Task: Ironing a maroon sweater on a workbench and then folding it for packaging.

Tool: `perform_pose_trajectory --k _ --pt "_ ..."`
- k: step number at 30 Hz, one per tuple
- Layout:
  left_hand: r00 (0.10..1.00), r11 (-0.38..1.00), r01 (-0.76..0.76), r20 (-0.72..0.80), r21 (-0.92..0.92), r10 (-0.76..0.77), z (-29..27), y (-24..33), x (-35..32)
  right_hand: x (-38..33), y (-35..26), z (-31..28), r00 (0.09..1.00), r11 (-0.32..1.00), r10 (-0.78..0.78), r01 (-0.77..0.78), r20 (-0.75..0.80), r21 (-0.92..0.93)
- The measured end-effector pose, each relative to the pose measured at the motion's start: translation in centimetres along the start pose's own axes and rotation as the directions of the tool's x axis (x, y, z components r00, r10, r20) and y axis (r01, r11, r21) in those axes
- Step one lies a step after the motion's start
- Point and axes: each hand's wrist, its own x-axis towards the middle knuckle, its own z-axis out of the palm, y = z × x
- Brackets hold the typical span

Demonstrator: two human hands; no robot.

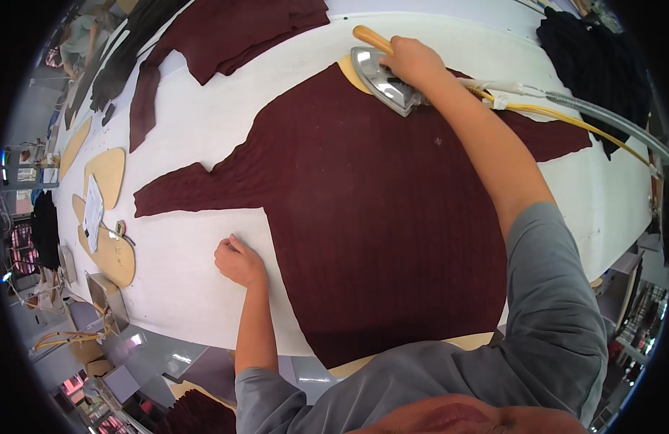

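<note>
A dark maroon knitted sweater (392, 217) lies spread on the white table covering (182, 289), sleeves out to both sides. A pale board (356, 74) shows at its neck opening, and another pale edge (457, 341) peeks out under the hem. My right hand (418, 64) is closed around the wooden handle of a steam iron (384, 81). The iron's metal body rests at the sweater's neckline. Left of the sweater body, below the left sleeve, my left hand (240, 262) is curled closed above the table. Whatever its fingers may hold is hidden.
A second maroon sweater (233, 36) lies at the far left, beside dark garments (128, 58). Pale shaped boards (107, 177), papers (94, 213) and a tape measure (120, 228) lie at left. A hose (609, 112) and yellow cable (544, 110) cross right, near a black garment (595, 69).
</note>
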Motion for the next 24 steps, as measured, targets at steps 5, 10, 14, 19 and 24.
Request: perform_pose_trajectory --k 5,10,14,19,24 --pt "0.998 0.968 -0.049 0.019 -0.244 0.055 0.9 1.8 0.2 3.6 5.4 -0.5 0.999 0.999 0.035 -0.035 -0.026 -0.011" --pt "0.486 0.442 -0.764 0.031 -0.469 0.873 2.0 22.1 -5.1 -2.5 10.0 -3.4 0.969 0.991 -0.065 0.034 0.237 0.130" --pt "0.290 0.311 -0.914 0.117 -0.260 0.950 7.7 28.7 -6.1 -15.8 14.2 -5.4 0.982 0.977 -0.168 0.178 0.087 -0.118" --pt "0.448 0.458 -0.869 0.098 -0.186 0.889 7.7 27.4 -3.7 -27.3 24.1 -5.2 0.975 0.872 0.133 -0.200 -0.178 -0.446" --pt "0.478 0.493 -0.866 0.150 -0.086 0.866 9.6 23.8 -0.1 -20.7 15.4 -2.0 0.880 0.922 -0.375 0.323 -0.292 -0.212"
